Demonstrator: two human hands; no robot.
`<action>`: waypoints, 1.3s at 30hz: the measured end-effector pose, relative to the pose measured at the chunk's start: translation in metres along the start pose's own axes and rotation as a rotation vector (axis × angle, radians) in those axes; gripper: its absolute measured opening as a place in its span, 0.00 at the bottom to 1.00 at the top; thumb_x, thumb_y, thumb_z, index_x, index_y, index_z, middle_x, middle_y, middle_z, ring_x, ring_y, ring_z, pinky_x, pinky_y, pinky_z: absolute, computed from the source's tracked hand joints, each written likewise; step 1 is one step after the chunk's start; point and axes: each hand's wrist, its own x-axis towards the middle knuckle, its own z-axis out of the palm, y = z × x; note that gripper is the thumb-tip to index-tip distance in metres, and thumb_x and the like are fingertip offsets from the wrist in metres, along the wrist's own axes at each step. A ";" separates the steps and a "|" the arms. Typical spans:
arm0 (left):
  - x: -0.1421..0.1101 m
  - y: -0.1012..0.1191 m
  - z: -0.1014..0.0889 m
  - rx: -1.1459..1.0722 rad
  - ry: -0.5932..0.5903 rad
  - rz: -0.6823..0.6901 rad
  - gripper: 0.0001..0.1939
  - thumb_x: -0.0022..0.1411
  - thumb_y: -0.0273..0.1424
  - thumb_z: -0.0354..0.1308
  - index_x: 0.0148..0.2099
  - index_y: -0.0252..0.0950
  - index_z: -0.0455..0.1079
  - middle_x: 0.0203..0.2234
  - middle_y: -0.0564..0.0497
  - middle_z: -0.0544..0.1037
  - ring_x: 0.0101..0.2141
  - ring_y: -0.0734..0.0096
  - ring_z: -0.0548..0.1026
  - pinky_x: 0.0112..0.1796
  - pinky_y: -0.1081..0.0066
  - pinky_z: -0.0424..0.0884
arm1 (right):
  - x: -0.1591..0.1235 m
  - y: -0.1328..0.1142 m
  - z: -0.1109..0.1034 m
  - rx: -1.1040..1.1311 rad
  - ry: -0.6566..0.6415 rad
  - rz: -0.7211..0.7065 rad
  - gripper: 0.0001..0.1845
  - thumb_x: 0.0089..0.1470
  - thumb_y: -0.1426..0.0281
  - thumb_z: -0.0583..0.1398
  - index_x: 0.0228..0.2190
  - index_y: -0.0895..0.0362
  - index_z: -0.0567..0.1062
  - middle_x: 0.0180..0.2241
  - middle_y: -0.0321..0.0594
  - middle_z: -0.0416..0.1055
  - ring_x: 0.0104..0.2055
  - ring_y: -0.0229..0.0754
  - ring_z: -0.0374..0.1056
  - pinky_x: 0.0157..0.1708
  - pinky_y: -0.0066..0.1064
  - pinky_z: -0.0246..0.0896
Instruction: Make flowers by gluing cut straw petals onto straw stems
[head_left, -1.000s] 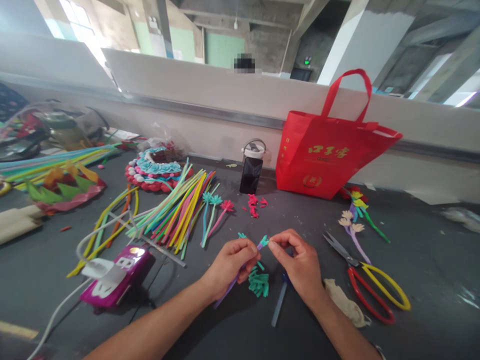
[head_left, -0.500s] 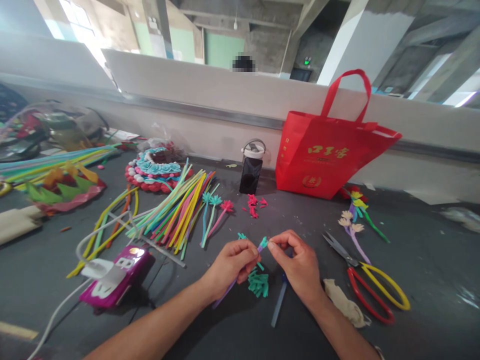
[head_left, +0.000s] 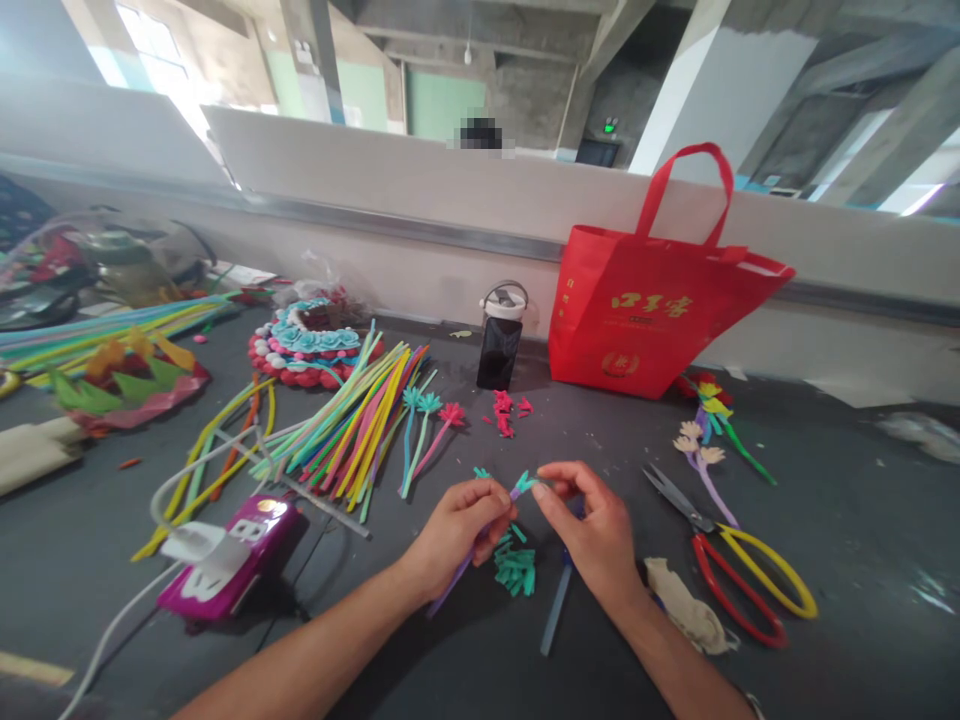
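My left hand [head_left: 471, 520] is closed around a purple pipe cleaner stem [head_left: 448, 590], which slants down toward me. At its upper end, short teal petals [head_left: 523, 482] fan out. My right hand [head_left: 589, 520] has thumb and index finger at the tip of one teal petal, in a light pinch; the exact contact is hard to see. Beneath the hands lies a heap of cut teal pieces [head_left: 515, 570], with a few more beyond my left hand. A thin translucent blue-grey stick [head_left: 555, 612] lies below my right hand.
Scissors [head_left: 701, 525] with red and yellow handles lie at right, beside a beige cloth piece [head_left: 686, 605]. Pipe cleaners [head_left: 367, 420], finished flowers [head_left: 429, 402] and red scraps [head_left: 503, 412] lie ahead. A purple power strip [head_left: 232, 555], bottle [head_left: 501, 345] and red bag [head_left: 637, 320] stand around.
My right thumb and index finger have loosened slightly at the teal petals, which spread more apart. My left hand stays on the purple stem. The view has shifted a little.
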 end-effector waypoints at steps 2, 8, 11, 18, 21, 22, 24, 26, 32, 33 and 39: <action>0.000 0.000 0.000 -0.028 -0.005 -0.007 0.11 0.61 0.35 0.57 0.31 0.33 0.69 0.15 0.58 0.63 0.14 0.83 0.56 0.15 0.78 0.52 | 0.000 0.001 -0.001 0.029 0.016 0.044 0.11 0.53 0.62 0.63 0.38 0.53 0.75 0.29 0.32 0.69 0.32 0.38 0.66 0.37 0.30 0.61; -0.001 0.005 -0.002 -0.171 -0.070 -0.093 0.11 0.62 0.36 0.56 0.33 0.33 0.68 0.16 0.58 0.63 0.13 0.83 0.54 0.14 0.78 0.46 | 0.001 0.001 -0.003 0.064 0.021 0.086 0.11 0.54 0.60 0.62 0.36 0.54 0.76 0.31 0.35 0.74 0.34 0.40 0.68 0.37 0.31 0.62; -0.002 0.007 -0.003 -0.211 -0.092 -0.114 0.10 0.62 0.35 0.55 0.33 0.33 0.68 0.15 0.58 0.62 0.13 0.84 0.51 0.14 0.78 0.43 | 0.001 0.000 -0.002 0.059 0.011 0.067 0.10 0.55 0.61 0.62 0.36 0.54 0.76 0.32 0.36 0.75 0.34 0.41 0.69 0.37 0.31 0.62; -0.001 0.007 -0.003 -0.172 -0.081 -0.121 0.13 0.62 0.38 0.57 0.32 0.33 0.67 0.15 0.60 0.59 0.14 0.86 0.46 0.15 0.78 0.39 | -0.001 -0.001 -0.002 0.059 -0.005 0.027 0.09 0.55 0.62 0.62 0.35 0.54 0.76 0.30 0.35 0.73 0.32 0.40 0.68 0.36 0.31 0.63; -0.002 0.006 -0.003 -0.164 -0.074 -0.098 0.13 0.61 0.38 0.58 0.32 0.33 0.67 0.14 0.61 0.57 0.14 0.85 0.45 0.16 0.78 0.39 | -0.002 -0.002 -0.002 0.041 -0.014 -0.006 0.09 0.55 0.63 0.62 0.36 0.54 0.76 0.30 0.35 0.73 0.32 0.40 0.68 0.36 0.31 0.63; -0.002 0.007 -0.002 -0.164 -0.071 -0.093 0.13 0.61 0.39 0.58 0.32 0.33 0.67 0.14 0.61 0.57 0.14 0.85 0.45 0.16 0.77 0.39 | -0.002 -0.002 -0.002 0.034 -0.018 -0.014 0.09 0.55 0.63 0.62 0.36 0.54 0.76 0.30 0.35 0.73 0.33 0.40 0.68 0.36 0.32 0.63; -0.002 0.007 -0.002 -0.162 -0.064 -0.089 0.13 0.61 0.39 0.59 0.32 0.33 0.67 0.14 0.61 0.57 0.14 0.85 0.45 0.16 0.77 0.39 | -0.002 -0.002 -0.003 0.025 -0.025 -0.021 0.09 0.55 0.64 0.62 0.37 0.54 0.75 0.31 0.35 0.73 0.33 0.40 0.69 0.37 0.32 0.63; -0.002 0.007 -0.002 -0.157 -0.057 -0.095 0.14 0.60 0.40 0.59 0.31 0.33 0.67 0.14 0.61 0.57 0.14 0.85 0.46 0.16 0.77 0.39 | -0.001 -0.003 -0.003 0.026 -0.035 -0.025 0.09 0.55 0.64 0.62 0.37 0.54 0.75 0.31 0.35 0.73 0.34 0.40 0.69 0.38 0.32 0.63; -0.002 0.007 -0.002 -0.137 -0.069 -0.124 0.15 0.60 0.40 0.59 0.30 0.33 0.67 0.15 0.62 0.55 0.14 0.86 0.45 0.16 0.77 0.38 | 0.000 -0.008 -0.003 0.045 -0.074 -0.089 0.03 0.56 0.68 0.61 0.33 0.53 0.76 0.30 0.34 0.73 0.32 0.38 0.68 0.36 0.29 0.62; -0.002 0.006 -0.003 -0.136 -0.072 -0.129 0.15 0.60 0.39 0.59 0.29 0.33 0.67 0.14 0.62 0.54 0.14 0.86 0.45 0.16 0.77 0.38 | 0.000 -0.009 -0.003 0.047 -0.076 -0.105 0.03 0.56 0.69 0.61 0.32 0.53 0.76 0.29 0.33 0.73 0.32 0.38 0.68 0.36 0.29 0.62; -0.001 0.006 -0.006 -0.182 -0.090 -0.141 0.14 0.61 0.38 0.58 0.29 0.33 0.65 0.14 0.63 0.51 0.14 0.86 0.44 0.16 0.77 0.38 | 0.000 -0.010 -0.005 0.039 -0.090 -0.154 0.03 0.56 0.70 0.62 0.35 0.53 0.75 0.31 0.34 0.72 0.33 0.38 0.68 0.36 0.30 0.62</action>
